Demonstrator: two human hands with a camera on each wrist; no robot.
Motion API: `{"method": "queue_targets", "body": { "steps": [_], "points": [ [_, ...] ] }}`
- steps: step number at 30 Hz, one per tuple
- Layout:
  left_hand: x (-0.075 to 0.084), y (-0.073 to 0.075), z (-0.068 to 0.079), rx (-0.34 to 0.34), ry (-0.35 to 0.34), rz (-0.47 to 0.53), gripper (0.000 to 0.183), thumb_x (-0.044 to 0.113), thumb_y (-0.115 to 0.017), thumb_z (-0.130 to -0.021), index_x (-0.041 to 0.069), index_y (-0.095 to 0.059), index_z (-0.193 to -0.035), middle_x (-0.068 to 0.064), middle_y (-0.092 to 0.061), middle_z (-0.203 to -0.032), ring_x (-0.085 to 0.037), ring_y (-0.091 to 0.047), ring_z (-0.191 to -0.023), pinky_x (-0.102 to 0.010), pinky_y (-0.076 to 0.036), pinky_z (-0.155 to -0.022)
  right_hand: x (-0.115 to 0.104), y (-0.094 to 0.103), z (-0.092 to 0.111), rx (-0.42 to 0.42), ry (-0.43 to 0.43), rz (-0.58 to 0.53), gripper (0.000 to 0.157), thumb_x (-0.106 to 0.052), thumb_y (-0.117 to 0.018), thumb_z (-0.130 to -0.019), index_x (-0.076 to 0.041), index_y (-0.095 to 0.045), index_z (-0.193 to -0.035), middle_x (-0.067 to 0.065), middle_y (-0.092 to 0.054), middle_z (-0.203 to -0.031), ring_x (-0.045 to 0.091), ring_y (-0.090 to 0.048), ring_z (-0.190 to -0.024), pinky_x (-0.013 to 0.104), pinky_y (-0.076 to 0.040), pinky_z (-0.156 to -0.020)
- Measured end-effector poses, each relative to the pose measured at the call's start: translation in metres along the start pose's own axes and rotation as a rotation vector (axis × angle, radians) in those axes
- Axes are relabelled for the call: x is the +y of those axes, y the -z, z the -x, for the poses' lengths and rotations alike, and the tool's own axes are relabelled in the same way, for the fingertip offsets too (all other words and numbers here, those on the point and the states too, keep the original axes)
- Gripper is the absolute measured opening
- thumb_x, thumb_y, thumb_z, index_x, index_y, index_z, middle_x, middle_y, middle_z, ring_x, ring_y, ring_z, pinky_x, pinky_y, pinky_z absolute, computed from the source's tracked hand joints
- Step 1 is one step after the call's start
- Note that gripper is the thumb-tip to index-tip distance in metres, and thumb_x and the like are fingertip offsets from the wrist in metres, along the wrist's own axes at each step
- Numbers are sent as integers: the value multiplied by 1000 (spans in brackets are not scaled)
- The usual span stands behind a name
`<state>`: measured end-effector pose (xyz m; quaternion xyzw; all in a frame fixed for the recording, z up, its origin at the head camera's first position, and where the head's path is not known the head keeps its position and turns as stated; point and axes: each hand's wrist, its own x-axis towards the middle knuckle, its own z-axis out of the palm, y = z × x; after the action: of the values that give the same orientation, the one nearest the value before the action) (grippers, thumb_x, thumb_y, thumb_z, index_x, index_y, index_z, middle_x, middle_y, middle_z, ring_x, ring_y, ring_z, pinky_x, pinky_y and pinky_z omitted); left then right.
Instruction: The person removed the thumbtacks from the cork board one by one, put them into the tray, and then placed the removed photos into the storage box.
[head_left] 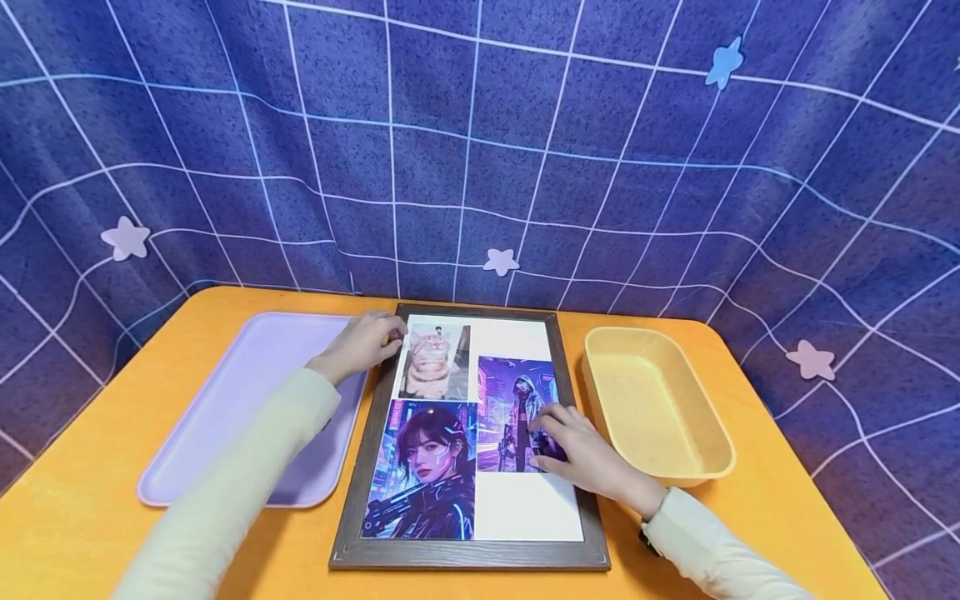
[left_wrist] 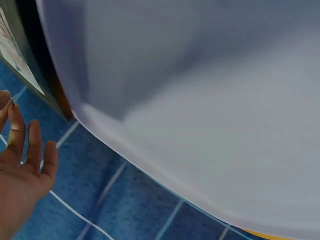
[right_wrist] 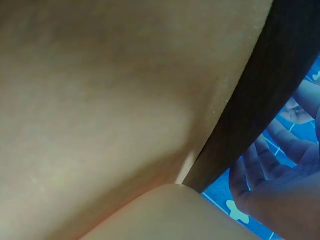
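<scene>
A dark-framed white board [head_left: 528, 508] lies on the table with three pictures on it. A cat photo [head_left: 431, 367] is at its upper left, with a small dark pin at the top. Below is a picture of a person with dark hair [head_left: 423, 475], a small pin near its upper edge. To the right lies a picture of a hooded figure [head_left: 517, 400]. My left hand [head_left: 363, 343], by the frame's upper left edge, pinches a small pin [left_wrist: 14, 99] between thumb and forefinger. My right hand [head_left: 581, 450] rests on the hooded-figure picture with relaxed, spread fingers.
A shallow lilac tray [head_left: 217, 417] lies left of the board, under my left forearm. A deeper yellow bin [head_left: 652, 400] stands to the right. The orange table [head_left: 67, 517] backs onto a blue gridded curtain [head_left: 450, 167] with stars.
</scene>
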<state>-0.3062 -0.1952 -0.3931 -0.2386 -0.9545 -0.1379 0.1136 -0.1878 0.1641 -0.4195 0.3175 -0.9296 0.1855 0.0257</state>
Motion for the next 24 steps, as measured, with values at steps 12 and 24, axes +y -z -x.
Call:
{"method": "queue_targets", "body": {
  "steps": [12, 24],
  "points": [
    [-34, 7, 21, 10, 59, 10, 19, 11, -64, -80, 6, -63, -98, -9, -65, -87, -28, -60, -83, -46, -46, -72, 0, 0, 0, -1, -1, 6, 35, -30, -71, -78, -15, -60, -108, -1, -53, -113, 15, -45, -100, 36, -40, -84],
    [-52, 3, 36, 1, 92, 14, 22, 8, -65, -77, 6, -62, -98, -8, -65, -81, -30, -61, -78, -48, -47, -69, -1, 2, 0, 0, 11, 9, 35, -31, -70, -79, -14, -60, -108, 0, -53, -113, 15, -45, -98, 34, -39, -83]
  ]
}}
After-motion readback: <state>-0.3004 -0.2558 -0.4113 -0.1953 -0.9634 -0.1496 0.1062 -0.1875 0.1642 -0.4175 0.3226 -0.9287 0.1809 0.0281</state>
